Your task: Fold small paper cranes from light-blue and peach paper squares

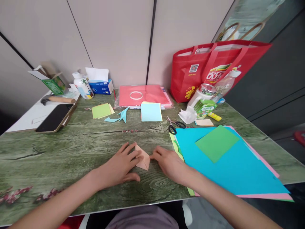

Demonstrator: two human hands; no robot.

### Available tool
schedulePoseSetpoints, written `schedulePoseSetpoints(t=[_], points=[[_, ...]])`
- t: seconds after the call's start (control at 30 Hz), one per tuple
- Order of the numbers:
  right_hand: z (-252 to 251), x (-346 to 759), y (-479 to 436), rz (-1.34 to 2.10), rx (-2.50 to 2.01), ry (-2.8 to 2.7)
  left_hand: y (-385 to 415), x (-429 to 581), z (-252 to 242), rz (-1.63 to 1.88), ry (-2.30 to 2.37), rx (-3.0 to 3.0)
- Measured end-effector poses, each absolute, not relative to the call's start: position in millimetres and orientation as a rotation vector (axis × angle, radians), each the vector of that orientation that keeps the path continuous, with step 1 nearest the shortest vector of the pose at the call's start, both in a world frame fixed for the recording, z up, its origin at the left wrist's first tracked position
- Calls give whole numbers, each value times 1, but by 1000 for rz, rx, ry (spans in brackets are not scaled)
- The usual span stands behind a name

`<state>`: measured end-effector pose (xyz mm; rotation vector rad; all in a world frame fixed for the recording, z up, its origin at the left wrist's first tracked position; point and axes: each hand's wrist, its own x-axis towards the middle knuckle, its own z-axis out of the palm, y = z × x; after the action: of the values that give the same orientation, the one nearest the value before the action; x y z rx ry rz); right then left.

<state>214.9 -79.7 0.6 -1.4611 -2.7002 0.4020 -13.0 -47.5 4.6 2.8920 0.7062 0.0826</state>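
Observation:
A small folded piece of pink-orange paper (144, 161) lies on the green wood-patterned table (71, 152), near its front edge. My left hand (121, 165) rests with its fingers spread, some of them over the paper's left side. From the right, my right hand (168, 162) has its thumb and fingers pinched together at the paper's right corner. Beyond them lie a folded blue paper figure (123, 115), a stack of light blue squares (151, 112) and black-handled scissors (175, 124).
Large blue sheets (214, 171) with a green square (217, 143) lie at right. A red bag (188, 73), green box (205, 108), tissue box (101, 86) and red pack (143, 95) stand or lie behind. A phone (55, 117) and hammer (58, 99) are left.

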Motion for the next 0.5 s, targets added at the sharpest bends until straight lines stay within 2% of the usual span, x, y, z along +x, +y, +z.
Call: schedulePoseSetpoints(t=[0.1,0.2,0.5], points=[[6,210,-71,576,-1663,-2470,-50,-11,4,142,793,2880],[13,199,-65,583,-1746,-2404,-55,-5,2,191,963,2903],[18,187,-44,721,-1658,-2407,-52,15,16,52,1545,2490]])
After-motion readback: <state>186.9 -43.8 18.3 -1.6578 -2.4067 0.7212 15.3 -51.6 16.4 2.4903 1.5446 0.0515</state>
